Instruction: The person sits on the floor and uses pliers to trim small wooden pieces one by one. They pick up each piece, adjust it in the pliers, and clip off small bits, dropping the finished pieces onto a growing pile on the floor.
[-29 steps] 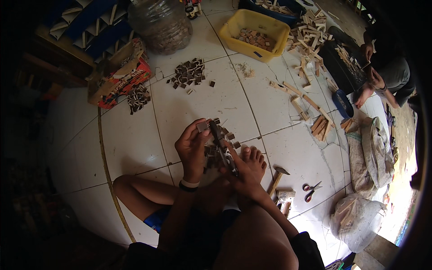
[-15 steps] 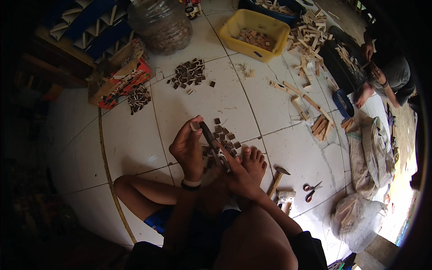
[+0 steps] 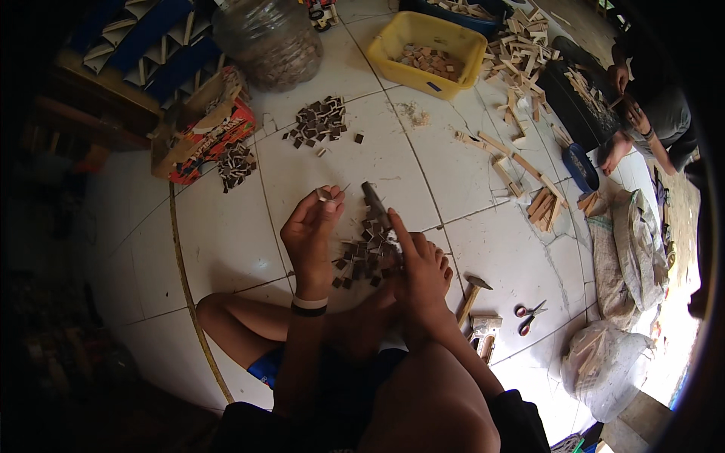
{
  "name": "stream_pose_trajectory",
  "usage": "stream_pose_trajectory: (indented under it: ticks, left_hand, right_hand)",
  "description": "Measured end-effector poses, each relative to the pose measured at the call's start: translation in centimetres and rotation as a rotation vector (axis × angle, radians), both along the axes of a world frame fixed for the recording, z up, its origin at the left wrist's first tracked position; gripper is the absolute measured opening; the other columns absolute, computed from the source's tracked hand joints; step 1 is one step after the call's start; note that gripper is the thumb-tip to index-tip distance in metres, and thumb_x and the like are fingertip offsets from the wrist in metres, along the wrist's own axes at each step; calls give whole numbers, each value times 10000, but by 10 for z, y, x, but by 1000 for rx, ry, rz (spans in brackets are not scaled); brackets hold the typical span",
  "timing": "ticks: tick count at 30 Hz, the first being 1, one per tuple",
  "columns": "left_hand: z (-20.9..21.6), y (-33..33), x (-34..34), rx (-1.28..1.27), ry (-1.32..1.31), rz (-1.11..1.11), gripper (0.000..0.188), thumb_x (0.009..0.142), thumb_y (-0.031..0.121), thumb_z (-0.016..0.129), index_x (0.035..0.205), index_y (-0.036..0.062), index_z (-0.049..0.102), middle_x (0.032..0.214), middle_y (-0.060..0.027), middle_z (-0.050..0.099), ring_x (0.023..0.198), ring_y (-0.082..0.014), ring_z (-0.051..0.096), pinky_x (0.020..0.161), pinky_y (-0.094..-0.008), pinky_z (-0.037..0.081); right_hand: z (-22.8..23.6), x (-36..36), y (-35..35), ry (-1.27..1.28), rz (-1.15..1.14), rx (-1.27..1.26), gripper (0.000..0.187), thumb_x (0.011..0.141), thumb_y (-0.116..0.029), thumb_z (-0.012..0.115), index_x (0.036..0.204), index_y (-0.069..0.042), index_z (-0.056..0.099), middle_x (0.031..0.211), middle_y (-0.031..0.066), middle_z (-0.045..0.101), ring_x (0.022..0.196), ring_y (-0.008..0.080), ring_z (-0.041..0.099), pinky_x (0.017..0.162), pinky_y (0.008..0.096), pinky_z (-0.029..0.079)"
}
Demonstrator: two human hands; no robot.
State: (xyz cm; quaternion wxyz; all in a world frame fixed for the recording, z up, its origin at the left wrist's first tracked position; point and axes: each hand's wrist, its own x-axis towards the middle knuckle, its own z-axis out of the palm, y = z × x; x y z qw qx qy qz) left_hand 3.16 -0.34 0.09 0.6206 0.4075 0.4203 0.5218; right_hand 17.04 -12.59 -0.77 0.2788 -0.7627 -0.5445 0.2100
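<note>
One white-tiled floor (image 3: 226, 241) bears a loose heap of dark-brown square pieces (image 3: 368, 253); near it, the right hand (image 3: 415, 272) grips a long dark tool (image 3: 375, 200) — the left hand (image 3: 311, 234) pinches a small flat piece (image 3: 325, 195) left of the heap.

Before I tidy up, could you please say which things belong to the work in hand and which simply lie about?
In use, apparently:
small piece in the left hand
dark tool in the right hand
loose dark squares below

Probably lying about:
hammer
red-handled scissors
plastic bag
</note>
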Motion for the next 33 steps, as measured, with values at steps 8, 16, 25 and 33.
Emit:
stream_pose_trajectory:
  ticks: [8,16,25,33]
  left_hand:
    - [18,3,-29,-189,-113,-159,351,1031,214,680,1270,-37,625,1293,-147,663,1265,-266,636,1110,-349,527]
    - [28,-8,-30,-241,-60,-267,275,1037,163,659,1236,-26,637,1259,-136,678,1227,-268,662,1094,-355,541]
    - [27,-16,-26,-223,-192,-205,272,1019,153,679,1234,-9,643,1289,-111,667,1267,-234,626,1136,-382,500]
    - [14,-35,0,-188,-467,29,278,1034,168,657,1249,-5,626,1337,-129,631,1336,-254,571,1184,-411,452]
  right_hand:
    - [-21,7,-17,-99,81,61,845,872,-129,703,1607,-397,385,1169,89,608,1127,380,567,1006,532,416]
    - [-13,6,-18,-78,118,74,872,828,-150,734,1591,-416,407,1144,61,619,1101,395,546,968,534,427]
    - [-3,2,-14,-163,148,82,849,847,-184,740,1591,-418,405,1100,60,620,1027,378,532,905,509,439]
    - [5,-1,-13,-114,172,156,859,849,-203,748,1609,-375,387,1110,63,626,1023,361,578,931,492,442]
